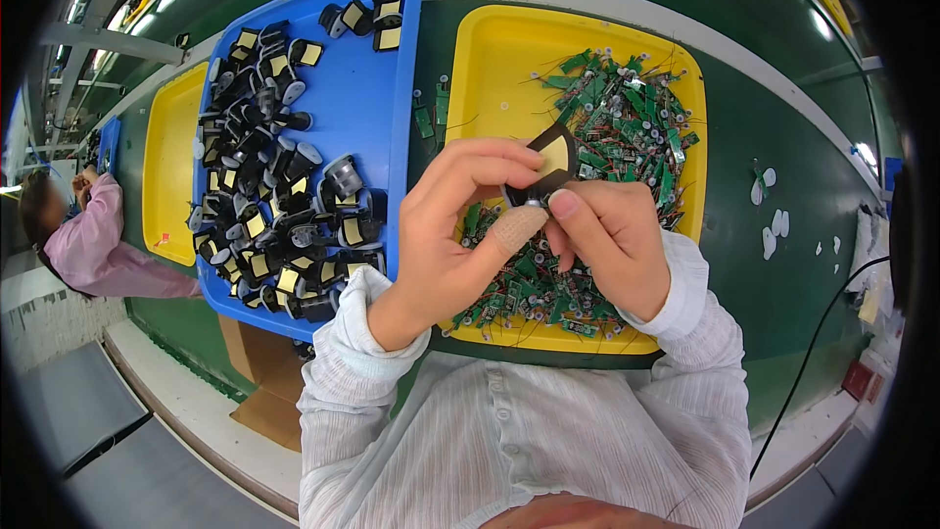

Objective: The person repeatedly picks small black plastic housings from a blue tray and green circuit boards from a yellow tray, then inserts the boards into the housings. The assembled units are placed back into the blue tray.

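Observation:
Between both hands, over the yellow tray (477, 54), is a black plastic housing (554, 159) with a cream pad on its face. My left hand (460, 225) grips it from the left, thumb below and fingers above; a tan bandage wraps that thumb. My right hand (612, 240) is closed, with thumb and forefinger pinched at the housing's lower edge. Whether a small part sits in that pinch is hidden. Under the hands lie many green circuit boards (597, 108) with thin wires and small round white pieces, heaped in the yellow tray.
Left of me, a blue tray (372, 108) holds many similar black housings (259, 225). Beyond it are another yellow tray (171, 171) and a person in pink (98, 235). White scraps (774, 230) lie on the green table at right, near a black cable (813, 343). A cardboard box (269, 372) stands below.

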The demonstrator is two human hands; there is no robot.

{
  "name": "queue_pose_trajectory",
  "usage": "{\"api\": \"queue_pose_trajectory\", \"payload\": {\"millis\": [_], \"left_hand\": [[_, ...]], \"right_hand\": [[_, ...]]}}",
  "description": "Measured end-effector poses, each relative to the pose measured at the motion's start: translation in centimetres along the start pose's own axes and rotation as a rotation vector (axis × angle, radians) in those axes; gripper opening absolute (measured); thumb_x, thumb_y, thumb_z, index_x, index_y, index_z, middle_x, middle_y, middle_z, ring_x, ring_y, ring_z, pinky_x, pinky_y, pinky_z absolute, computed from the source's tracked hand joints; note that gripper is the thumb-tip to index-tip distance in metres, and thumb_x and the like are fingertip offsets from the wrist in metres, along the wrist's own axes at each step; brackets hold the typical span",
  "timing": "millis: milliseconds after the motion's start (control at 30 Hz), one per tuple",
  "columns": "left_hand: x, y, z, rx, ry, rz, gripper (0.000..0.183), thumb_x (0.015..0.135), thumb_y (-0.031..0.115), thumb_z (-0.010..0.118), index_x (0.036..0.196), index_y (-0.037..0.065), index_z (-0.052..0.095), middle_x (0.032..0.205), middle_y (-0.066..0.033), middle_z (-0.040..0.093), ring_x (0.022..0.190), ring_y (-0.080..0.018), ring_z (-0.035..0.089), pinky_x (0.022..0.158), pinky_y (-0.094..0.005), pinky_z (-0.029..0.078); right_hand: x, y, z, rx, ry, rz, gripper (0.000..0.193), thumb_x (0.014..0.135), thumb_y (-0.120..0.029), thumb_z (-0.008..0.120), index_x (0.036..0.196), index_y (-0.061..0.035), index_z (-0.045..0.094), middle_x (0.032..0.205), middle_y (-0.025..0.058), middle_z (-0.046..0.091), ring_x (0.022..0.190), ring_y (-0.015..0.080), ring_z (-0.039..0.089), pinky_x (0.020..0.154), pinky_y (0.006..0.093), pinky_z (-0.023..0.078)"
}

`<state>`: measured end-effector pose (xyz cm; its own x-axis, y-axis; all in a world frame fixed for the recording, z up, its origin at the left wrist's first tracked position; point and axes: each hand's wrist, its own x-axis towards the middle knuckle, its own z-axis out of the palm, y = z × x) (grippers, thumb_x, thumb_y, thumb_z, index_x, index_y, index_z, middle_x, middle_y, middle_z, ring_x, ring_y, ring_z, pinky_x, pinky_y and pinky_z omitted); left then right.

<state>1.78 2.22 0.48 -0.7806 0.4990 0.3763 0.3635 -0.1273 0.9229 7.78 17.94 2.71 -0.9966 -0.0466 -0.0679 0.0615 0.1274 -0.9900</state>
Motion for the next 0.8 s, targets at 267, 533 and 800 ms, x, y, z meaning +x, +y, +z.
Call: {"api": "queue_pose_trajectory", "payload": {"millis": [267,533,800], "left_hand": [[-0.1,0.0,0.1,0.013,-0.046,0.013,0.018,0.076,-0.003,0.057,0.092,-0.001,0.05,0.101,-0.0113,0.051,0.089,-0.0148,0.051,0.073,-0.0243,0.042],[-0.5,0.0,0.2,-0.12,-0.031,-0.033,0.018,0.081,-0.001,0.053,0.098,-0.002,0.047,0.105,-0.0121,0.047,0.089,-0.0151,0.049,0.075,-0.0261,0.043],[-0.2,0.4,0.0,-0.315,-0.115,-0.174,0.021,0.083,0.003,0.053,0.103,-0.001,0.048,0.109,-0.0129,0.046,0.105,-0.02,0.048,0.088,-0.0308,0.04]], "right_hand": [[0.0,-0.1,-0.1,-0.069,-0.041,-0.117,0.027,0.088,-0.014,0.051,0.067,0.0013,0.057,0.055,0.0093,0.054,0.046,0.0199,0.052,0.046,0.0288,0.04],[-0.1,0.7,0.7,-0.156,0.044,-0.248,0.015,0.086,-0.013,0.051,0.082,-0.0002,0.057,0.062,0.0095,0.055,0.053,0.0223,0.055,0.05,0.0288,0.041],[-0.2,0.6,0.3,0.001,0.049,-0.127,0.012,0.087,-0.01,0.049,0.085,0.0001,0.056,0.061,0.0086,0.055,0.054,0.0196,0.056,0.051,0.0283,0.042]]}}
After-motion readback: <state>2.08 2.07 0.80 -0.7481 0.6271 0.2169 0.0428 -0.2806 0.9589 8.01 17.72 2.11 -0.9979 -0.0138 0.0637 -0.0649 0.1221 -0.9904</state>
